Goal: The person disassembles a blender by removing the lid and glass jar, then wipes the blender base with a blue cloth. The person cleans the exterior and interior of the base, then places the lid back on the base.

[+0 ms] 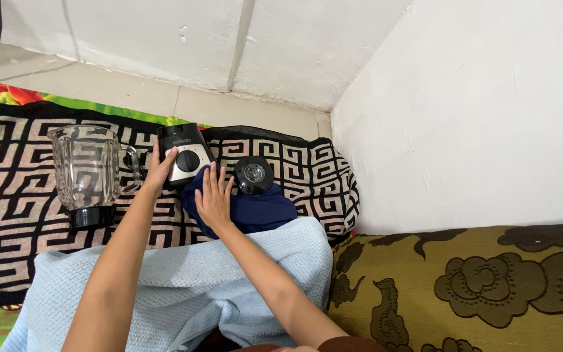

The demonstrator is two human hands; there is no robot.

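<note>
A clear glass blender jug (86,173) stands upright on a black-and-cream maze-patterned mat (14,195), with a round black lid (253,175) lying further right. A pale blue knitted blanket (184,280) spreads nearer, beside an olive flower-patterned cushion (477,287) under white walls (477,111).

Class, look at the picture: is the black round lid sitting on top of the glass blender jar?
No: the black round lid lies on the patterned mat beside the dark blue cloth, while the glass blender jar stands open-topped.

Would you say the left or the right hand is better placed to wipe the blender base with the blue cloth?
Probably the right hand: it lies flat on the blue cloth beside the blender base, while the left hand already steadies that base.
</note>
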